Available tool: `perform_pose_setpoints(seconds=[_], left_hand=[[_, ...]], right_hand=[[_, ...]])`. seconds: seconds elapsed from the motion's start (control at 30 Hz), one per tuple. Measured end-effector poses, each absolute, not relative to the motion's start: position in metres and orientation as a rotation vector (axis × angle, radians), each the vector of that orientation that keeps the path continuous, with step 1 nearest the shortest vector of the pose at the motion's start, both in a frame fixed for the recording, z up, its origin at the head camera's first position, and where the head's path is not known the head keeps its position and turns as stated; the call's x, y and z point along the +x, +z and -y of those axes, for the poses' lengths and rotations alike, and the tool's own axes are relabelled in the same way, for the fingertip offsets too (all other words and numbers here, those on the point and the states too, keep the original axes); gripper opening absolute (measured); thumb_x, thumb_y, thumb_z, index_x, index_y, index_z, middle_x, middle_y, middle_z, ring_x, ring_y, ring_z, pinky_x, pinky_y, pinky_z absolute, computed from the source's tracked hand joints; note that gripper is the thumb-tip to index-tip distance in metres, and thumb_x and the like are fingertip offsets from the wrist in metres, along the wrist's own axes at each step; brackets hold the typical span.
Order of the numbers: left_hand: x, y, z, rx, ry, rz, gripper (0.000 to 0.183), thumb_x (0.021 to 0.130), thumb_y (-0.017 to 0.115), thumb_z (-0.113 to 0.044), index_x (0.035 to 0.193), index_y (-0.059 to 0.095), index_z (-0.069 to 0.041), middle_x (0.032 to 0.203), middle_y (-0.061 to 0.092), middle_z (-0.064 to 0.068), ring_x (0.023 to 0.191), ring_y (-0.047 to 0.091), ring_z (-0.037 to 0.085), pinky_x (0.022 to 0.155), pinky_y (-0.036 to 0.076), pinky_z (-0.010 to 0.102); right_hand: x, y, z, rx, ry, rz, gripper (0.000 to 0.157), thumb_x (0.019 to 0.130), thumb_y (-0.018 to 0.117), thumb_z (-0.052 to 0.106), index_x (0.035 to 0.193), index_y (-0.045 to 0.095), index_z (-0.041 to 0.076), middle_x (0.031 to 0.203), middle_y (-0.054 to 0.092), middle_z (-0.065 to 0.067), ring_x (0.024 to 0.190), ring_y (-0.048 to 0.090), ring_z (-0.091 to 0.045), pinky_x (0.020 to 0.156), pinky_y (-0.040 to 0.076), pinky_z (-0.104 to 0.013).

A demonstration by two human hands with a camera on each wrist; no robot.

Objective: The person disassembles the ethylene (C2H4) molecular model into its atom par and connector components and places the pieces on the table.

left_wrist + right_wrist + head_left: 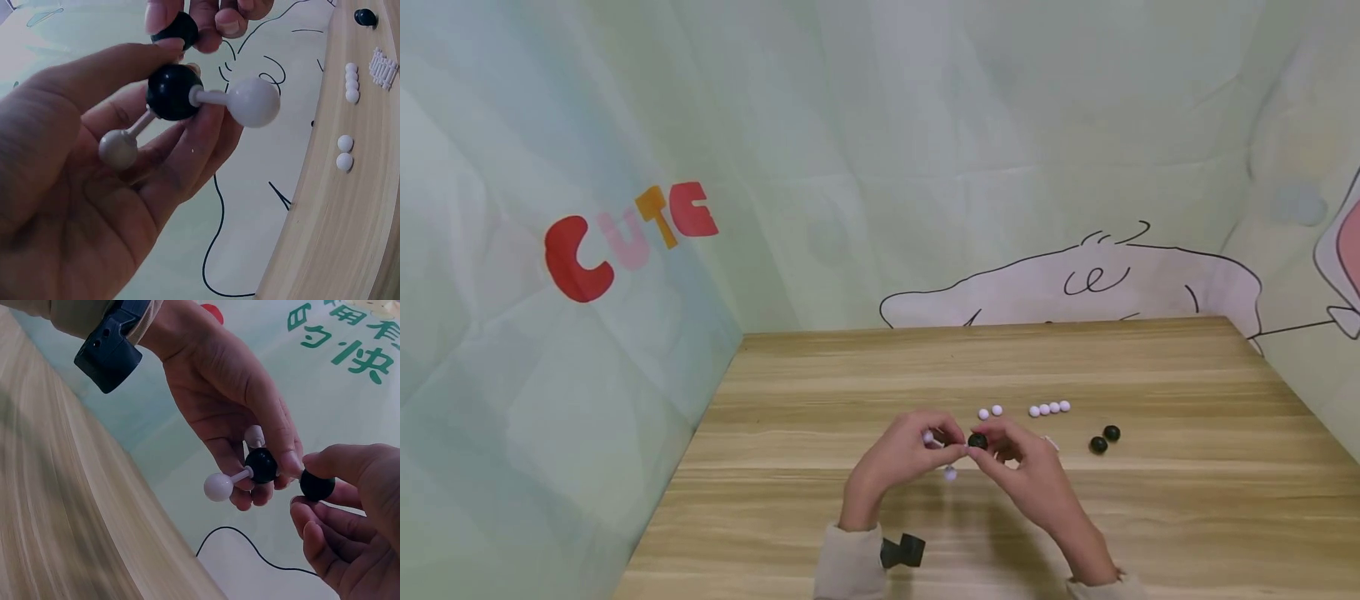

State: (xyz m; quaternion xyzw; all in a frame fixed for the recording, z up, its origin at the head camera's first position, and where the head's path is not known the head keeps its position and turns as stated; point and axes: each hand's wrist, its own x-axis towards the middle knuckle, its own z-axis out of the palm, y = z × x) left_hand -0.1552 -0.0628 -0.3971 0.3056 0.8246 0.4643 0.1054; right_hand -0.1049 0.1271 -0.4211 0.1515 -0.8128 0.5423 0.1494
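Note:
My left hand (904,457) pinches a black ball (175,92) of a ball-and-stick molecular model. Two short pale sticks join it to a white ball (253,102) and a second white ball (118,149), spread apart. A loose-looking black ball (317,485) sits between the thumb and fingers of my right hand (1028,468). Both hands meet fingertip to fingertip above the table, the two black balls side by side. In the right wrist view, the left fingertips cover the spot between them, so I cannot tell whether a stick joins them.
On the wooden table (790,417) beyond the hands lie a pair of white balls (983,414) and a row of several white balls (1044,409). Two black balls (1098,445) lie to the right. White sticks (382,69) are bunched near them. Printed cloth (850,167) hangs behind.

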Motion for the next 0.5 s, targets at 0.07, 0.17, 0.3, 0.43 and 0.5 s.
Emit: perform_pose_setpoints(seconds=[0.07,0.17,0.3,0.43,0.5], left_hand=[[-0.155,-0.3975,0.0633,0.904,1.373,-2.416,0.009,0.086,0.072,-0.021,0.088,0.067,-0.013,0.089,0.069,0.001,0.081,0.063,0.004,0.072,0.052,0.02],[-0.1544,-0.3975,0.0638,0.906,1.38,-2.387,0.009,0.085,0.072,-0.017,0.089,0.066,-0.012,0.09,0.068,0.002,0.08,0.062,0.004,0.071,0.052,0.02],[-0.1538,-0.3968,0.0635,0.908,1.38,-2.395,0.006,0.086,0.07,-0.014,0.09,0.066,-0.012,0.089,0.068,0.001,0.078,0.062,0.004,0.07,0.052,0.02],[-0.1538,-0.3967,0.0631,0.909,1.368,-2.437,0.004,0.085,0.069,-0.012,0.088,0.066,-0.013,0.085,0.068,0.001,0.075,0.06,0.004,0.067,0.051,0.02],[-0.1539,-0.3968,0.0631,0.908,1.365,-2.447,0.004,0.085,0.069,-0.011,0.087,0.066,-0.013,0.085,0.068,0.001,0.073,0.06,0.004,0.066,0.051,0.019]], right_hand=[[-0.1043,-0.4207,-0.127,0.424,1.566,2.335,0.019,0.085,0.073,0.018,0.103,0.066,0.016,0.085,0.069,0.004,0.074,0.062,-0.003,0.064,0.053,-0.023],[-0.1037,-0.4211,-0.1276,0.388,1.586,2.348,0.019,0.085,0.072,0.018,0.103,0.066,0.016,0.086,0.069,0.004,0.075,0.062,-0.002,0.065,0.052,-0.023],[-0.1032,-0.4216,-0.1286,0.37,1.595,2.361,0.019,0.086,0.072,0.019,0.103,0.066,0.016,0.086,0.068,0.004,0.076,0.061,-0.002,0.066,0.052,-0.023],[-0.1023,-0.4225,-0.1287,0.394,1.596,2.344,0.019,0.085,0.072,0.017,0.103,0.065,0.016,0.086,0.068,0.004,0.075,0.061,-0.002,0.065,0.052,-0.024],[-0.102,-0.4233,-0.1285,0.408,1.59,2.333,0.019,0.085,0.073,0.016,0.103,0.065,0.016,0.086,0.067,0.004,0.075,0.06,-0.002,0.065,0.052,-0.024]])
